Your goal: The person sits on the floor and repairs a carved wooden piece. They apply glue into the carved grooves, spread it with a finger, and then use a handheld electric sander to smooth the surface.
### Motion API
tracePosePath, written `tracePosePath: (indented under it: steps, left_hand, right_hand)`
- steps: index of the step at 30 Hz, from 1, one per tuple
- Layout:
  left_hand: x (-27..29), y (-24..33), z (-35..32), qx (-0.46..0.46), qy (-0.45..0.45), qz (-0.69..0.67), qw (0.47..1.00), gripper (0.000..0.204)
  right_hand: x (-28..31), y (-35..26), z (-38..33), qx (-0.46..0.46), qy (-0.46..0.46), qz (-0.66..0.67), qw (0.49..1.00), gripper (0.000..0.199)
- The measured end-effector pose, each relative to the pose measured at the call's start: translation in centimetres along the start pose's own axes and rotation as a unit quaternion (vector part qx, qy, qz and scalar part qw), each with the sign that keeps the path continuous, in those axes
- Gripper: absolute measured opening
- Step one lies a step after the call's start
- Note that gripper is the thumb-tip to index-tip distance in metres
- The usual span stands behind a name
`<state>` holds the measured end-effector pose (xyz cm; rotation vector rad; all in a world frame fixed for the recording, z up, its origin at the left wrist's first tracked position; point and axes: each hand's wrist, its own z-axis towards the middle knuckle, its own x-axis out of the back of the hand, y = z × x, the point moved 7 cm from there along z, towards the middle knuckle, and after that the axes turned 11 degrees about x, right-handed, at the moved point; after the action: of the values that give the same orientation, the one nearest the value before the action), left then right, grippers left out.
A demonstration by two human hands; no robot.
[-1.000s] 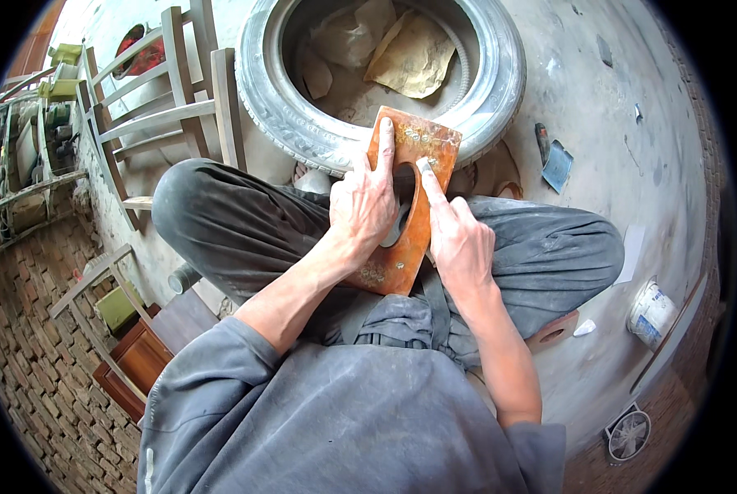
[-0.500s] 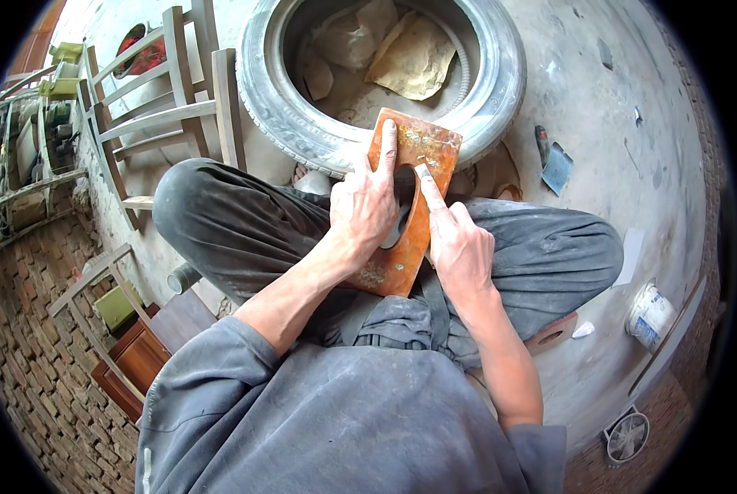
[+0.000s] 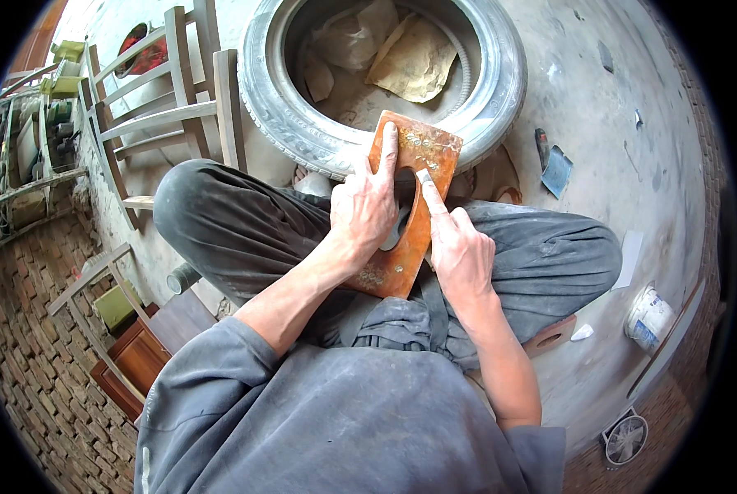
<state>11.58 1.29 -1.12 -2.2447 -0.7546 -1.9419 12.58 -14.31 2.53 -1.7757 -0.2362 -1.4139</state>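
An orange-brown wooden board (image 3: 438, 152) with an elongated hole through its middle is tilted across my lap, its far end over the near side of a grey, dusty tyre (image 3: 257, 99). My left hand (image 3: 364, 210) is closed on the board's left edge, the index finger stretched up along its face. My right hand (image 3: 463, 251) has its index finger pressing at the right rim of the hole, the other fingers curled in. The fingertip looks pale and grey; whether a small piece lies under it, I cannot make out.
Inside the tyre lie a yellowish sheet (image 3: 414, 62) and crumpled plastic (image 3: 356, 37). Wooden chair frames (image 3: 158, 123) stand at the left. On the floor to the right are a dark-handled tool (image 3: 541, 146), a blue-grey sheet (image 3: 557, 172), a white tub (image 3: 650, 317) and a fan (image 3: 626, 440).
My right index fingertip has shifted slightly down along the hole's rim. My left hand keeps its hold, and the board has barely moved.
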Motion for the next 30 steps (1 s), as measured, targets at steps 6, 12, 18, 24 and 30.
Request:
tracePosePath:
  steps: [6, 12, 18, 24, 30]
  left_hand:
    - [-0.5, -0.3, 0.1, -0.003, 0.002, -0.011, 1.000, 0.093]
    - [-0.3, 0.0, 0.0, -0.011, 0.003, -0.013, 1.000, 0.093]
    - [-0.2, -0.1, 0.1, -0.007, 0.010, 0.000, 1.000, 0.094]
    - [-0.3, -0.1, 0.0, -0.011, 0.008, -0.025, 1.000, 0.098]
    - [-0.4, 0.0, 0.2, -0.017, 0.011, -0.019, 1.000, 0.099]
  right_hand:
    - [-0.2, 0.2, 1.1, -0.006, -0.004, -0.011, 1.000, 0.069]
    - [0.1, 0.0, 1.1, 0.005, 0.022, -0.007, 1.000, 0.068]
    - [0.6, -0.7, -1.2, -0.018, 0.010, 0.014, 1.000, 0.073]
    - [-0.2, 0.3, 0.5, -0.030, 0.043, -0.015, 0.999, 0.060]
    - [0.0, -0.2, -0.5, -0.037, 0.039, -0.007, 0.999, 0.060]
